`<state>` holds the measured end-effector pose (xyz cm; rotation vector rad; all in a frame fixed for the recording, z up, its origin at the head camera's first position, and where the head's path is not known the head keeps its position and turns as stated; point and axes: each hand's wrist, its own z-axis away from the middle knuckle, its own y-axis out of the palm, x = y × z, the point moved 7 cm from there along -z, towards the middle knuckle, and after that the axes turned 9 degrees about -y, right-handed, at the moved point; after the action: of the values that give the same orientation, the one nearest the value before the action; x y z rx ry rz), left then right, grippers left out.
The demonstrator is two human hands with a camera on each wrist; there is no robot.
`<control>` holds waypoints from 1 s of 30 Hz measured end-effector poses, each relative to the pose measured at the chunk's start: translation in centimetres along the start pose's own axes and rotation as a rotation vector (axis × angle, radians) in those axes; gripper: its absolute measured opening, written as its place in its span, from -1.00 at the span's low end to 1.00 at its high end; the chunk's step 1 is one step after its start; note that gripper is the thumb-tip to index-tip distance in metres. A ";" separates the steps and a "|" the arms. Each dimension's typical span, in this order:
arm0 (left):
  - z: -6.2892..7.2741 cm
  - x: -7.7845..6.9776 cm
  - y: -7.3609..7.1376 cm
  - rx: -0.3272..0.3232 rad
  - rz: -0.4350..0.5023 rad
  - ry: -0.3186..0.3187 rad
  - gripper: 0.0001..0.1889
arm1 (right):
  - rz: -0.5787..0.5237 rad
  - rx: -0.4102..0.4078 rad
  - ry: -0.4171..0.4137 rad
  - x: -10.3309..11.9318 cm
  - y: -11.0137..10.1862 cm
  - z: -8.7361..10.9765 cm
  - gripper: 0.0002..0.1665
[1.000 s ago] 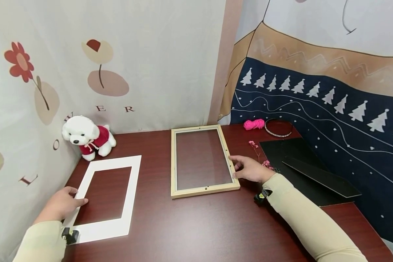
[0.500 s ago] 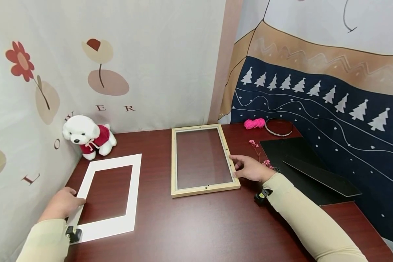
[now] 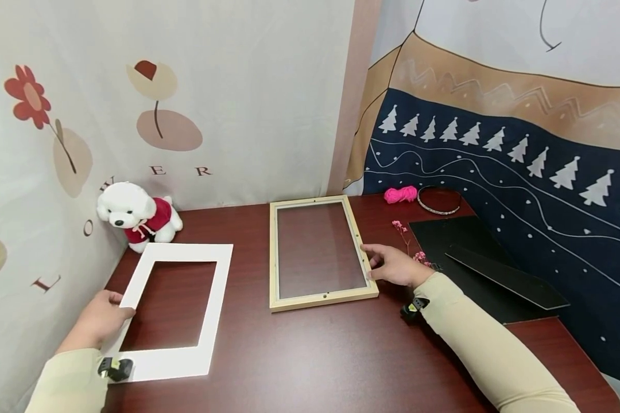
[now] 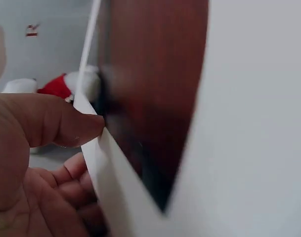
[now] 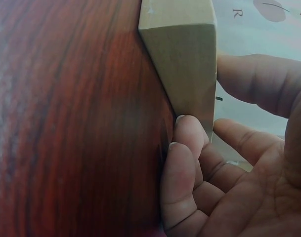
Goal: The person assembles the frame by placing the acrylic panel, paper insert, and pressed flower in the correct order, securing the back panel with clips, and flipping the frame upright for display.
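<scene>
White mat point(image 3: 167, 365) shifting toward wooden frame point(image 3: 299, 303) since one second ago, its far right corner now sitting nearer. We're pinching white mat's left border in left hand point(image 3: 99, 320), thumb pressing one face, fingers lying behind. White mat occupying left side of table point(image 3: 289, 361), just before plush dog point(image 3: 146, 217). Wooden frame lying mid-table; we're gripping its right side in right hand point(image 3: 396, 267), fingers curling against outer edge. Pink flowers point(image 3: 421, 257) lying just beyond, beside black panel point(image 3: 444, 234).
</scene>
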<state>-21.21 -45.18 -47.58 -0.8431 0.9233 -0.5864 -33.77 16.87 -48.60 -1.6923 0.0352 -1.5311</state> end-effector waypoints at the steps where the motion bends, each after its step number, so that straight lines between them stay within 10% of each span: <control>1: 0.1 -0.2 0.1 0.015 0.041 0.007 -0.47 | -0.001 -0.002 0.003 0.0 0.0 0.0 -0.08; 16: 2.4 -5.2 -0.2 0.092 0.491 0.128 -0.39 | -0.014 -0.003 0.007 0.0 0.0 0.0 -0.07; 30: 2.4 -13.3 3.7 0.163 0.753 0.194 -0.35 | -0.021 -0.029 0.024 0.1 -0.1 0.0 -0.11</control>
<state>-25.35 -32.36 -43.89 -0.2483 1.2584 -0.0801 -33.76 16.89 -48.53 -1.7018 0.0520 -1.5730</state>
